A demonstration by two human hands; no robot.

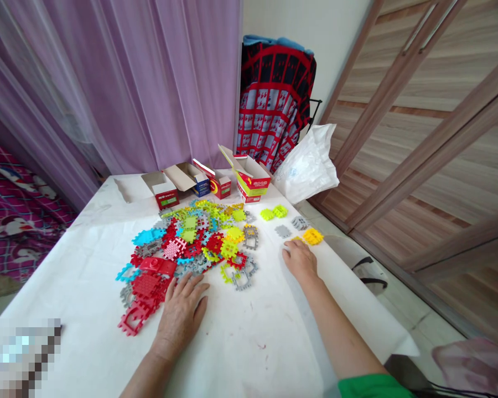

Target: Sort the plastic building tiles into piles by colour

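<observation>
A heap of flat plastic waffle-block pieces [191, 243] in red, blue, green, yellow and grey lies on the white-covered table [240, 342]. My left hand [181, 312] rests flat on the table at the heap's near edge, fingers spread beside red pieces [147, 287]. My right hand [299, 258] lies on the table to the right, fingers curled down. Its fingertips reach a small yellow piece that is mostly hidden. A yellow block [312, 236], two grey pieces [283, 231] and green pieces [274, 212] sit apart just beyond it.
Several opened small cardboard boxes [249, 178] stand along the table's far edge. A white plastic bag [309, 163] sits at the far right corner, with a red patterned cloth [274, 105] behind it. Purple curtains hang at the left and wooden wardrobe doors stand at the right.
</observation>
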